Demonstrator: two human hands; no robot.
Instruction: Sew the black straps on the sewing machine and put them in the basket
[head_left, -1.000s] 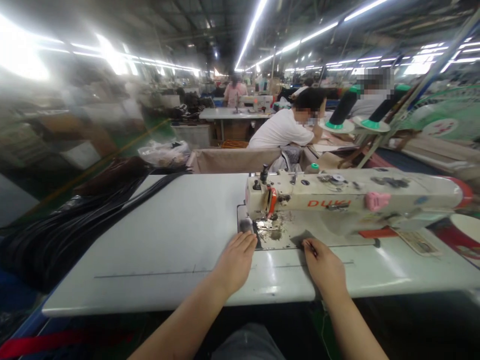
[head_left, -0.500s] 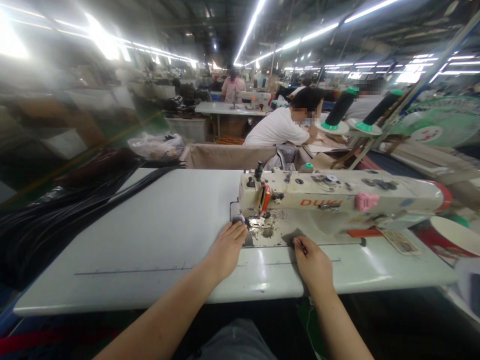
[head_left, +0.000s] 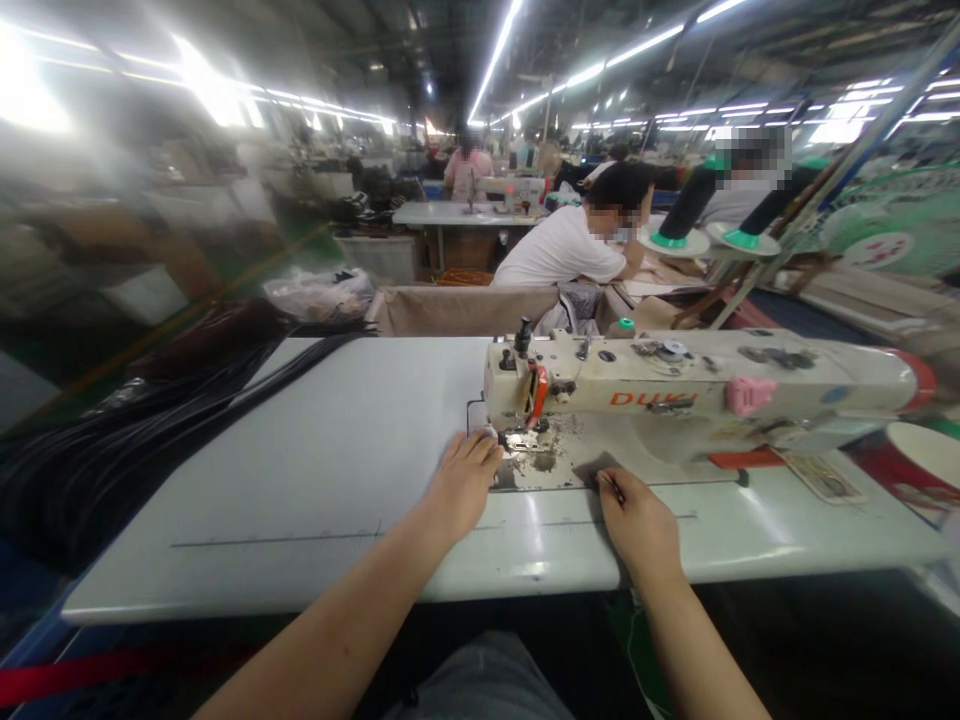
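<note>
In the head view, the step in hand seems to be positioning at the stitching area of the sewing machine [head_left: 675, 378], though no workpiece can be made out for certain. The left hand [head_left: 466, 478] lies palm down, its fingers extended and close together, with the fingertips just left of the presser foot [head_left: 522, 440]; something dark shows at their tips, too small to identify. The right hand [head_left: 643, 522] is curled over the machine's bed [head_left: 577, 455], near the table's front edge, thumb and forefinger pressed together; I cannot tell whether anything thin is pinched between them.

As a judgement, the next move calls for the left fingertips to stay clear of the needle and for both hands to be kept level on the bed.

The machine is set into the table [head_left: 337, 440], its head towards the middle and its body reaching towards the right end. It is cream-coloured, with orange lettering, an orange guard [head_left: 536, 393] by the needle and a pink piece [head_left: 750, 395] on its front; the bed below the head is worn and dark-spotted. Black strips [head_left: 82, 470] hang over the table's left edge.
</note>
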